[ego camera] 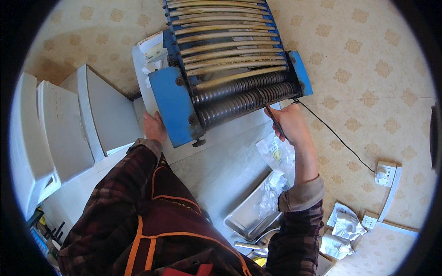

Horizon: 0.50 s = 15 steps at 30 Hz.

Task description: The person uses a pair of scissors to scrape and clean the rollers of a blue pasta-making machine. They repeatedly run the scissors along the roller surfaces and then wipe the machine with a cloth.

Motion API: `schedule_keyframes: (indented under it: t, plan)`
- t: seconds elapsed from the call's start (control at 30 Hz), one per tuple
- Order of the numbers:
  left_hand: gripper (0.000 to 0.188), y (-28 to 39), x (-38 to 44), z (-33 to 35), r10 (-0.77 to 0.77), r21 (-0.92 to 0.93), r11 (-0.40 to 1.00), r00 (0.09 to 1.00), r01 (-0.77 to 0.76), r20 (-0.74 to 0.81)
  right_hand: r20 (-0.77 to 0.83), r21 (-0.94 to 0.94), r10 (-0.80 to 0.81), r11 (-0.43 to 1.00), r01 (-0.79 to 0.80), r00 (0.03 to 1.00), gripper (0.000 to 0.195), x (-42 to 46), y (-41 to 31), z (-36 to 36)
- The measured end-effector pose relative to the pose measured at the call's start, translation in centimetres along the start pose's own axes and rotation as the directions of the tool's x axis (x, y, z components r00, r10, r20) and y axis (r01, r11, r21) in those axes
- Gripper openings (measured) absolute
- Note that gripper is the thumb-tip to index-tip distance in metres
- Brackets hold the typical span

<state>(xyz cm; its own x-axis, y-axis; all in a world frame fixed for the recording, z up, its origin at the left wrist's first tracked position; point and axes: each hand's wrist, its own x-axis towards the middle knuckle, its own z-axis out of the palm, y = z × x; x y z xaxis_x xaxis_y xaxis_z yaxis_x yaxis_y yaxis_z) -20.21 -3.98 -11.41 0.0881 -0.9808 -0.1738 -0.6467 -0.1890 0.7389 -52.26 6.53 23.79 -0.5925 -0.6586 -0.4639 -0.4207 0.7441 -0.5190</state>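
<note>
A blue metal machine (174,107) with a slatted conveyor (231,51) and ribbed metal rollers (238,103) stands before me on a light surface. In my right hand (291,122), at the machine's near right edge, is a thin dark-handled tool (274,120); its narrow tip reaches to the rollers. What kind of tool it is, I cannot tell. My left hand (154,127) rests beside the blue left side cover, its fingers partly behind it; I see nothing held there.
A steel tray (238,220) and clear plastic bags (272,189) lie below right. A black cable (335,136) runs from the machine to a wall socket (385,173). White cabinets or appliances (62,127) stand left. White packets (345,224) lie lower right.
</note>
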Motion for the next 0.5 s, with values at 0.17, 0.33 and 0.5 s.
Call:
schedule_keyframes:
  t: [0.17, 0.33, 0.5]
  plan:
    - [0.041, 0.5, 0.1, -0.2, 0.012, -0.005, 1.000, 1.000, -0.012, 0.017, -0.145, -0.216, -0.093, 0.974, 0.060, 0.985, 0.056, 0.8, -1.2, 2.3]
    - [0.039, 0.0, 0.3, -0.5, -0.025, 0.020, 1.000, 0.998, 0.024, 0.053, -0.104, -0.282, -0.137, 0.954, 0.103, 0.985, 0.056, 4.9, -5.3, 2.8]
    - [0.041, -0.7, 0.8, 0.3, 0.003, -0.031, 1.000, 1.000, -0.003, -0.004, -0.068, -0.309, -0.108, 0.948, 0.082, 0.992, 0.054, 4.7, -5.5, 2.0]
